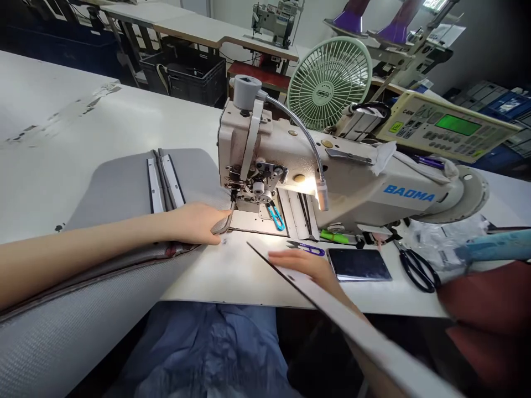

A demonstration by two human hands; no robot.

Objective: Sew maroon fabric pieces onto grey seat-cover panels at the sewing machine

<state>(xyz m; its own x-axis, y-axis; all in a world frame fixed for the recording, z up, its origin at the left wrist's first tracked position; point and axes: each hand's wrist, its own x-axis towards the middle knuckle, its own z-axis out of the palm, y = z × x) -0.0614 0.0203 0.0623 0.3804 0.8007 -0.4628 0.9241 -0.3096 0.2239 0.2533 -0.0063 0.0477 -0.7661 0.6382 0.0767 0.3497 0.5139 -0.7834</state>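
Well, table: white and shiny, with dark worn spots on the left; the table (199, 284) holds the sewing machine (352, 193).
Room: pale wall, more tables at the back, and a green fan (329, 83) behind the sewing machine.
Grey cloth: the grey cloth (120, 309) lies on the left, its tip by the needle area; its long way runs from low left up to the sewing machine.
Pale strip: the thin pale strip (360, 329) points up and left, its long way slanting down to the low right.
Left hand: the left hand (201, 222) is closed on the grey cloth's tip.
Right hand: the right hand (309, 265) is behind the pale strip, fingers stretched out; I cannot tell if it grips.
Black crate: the black crate (186, 85) has dark stuff in it, too dim to name.
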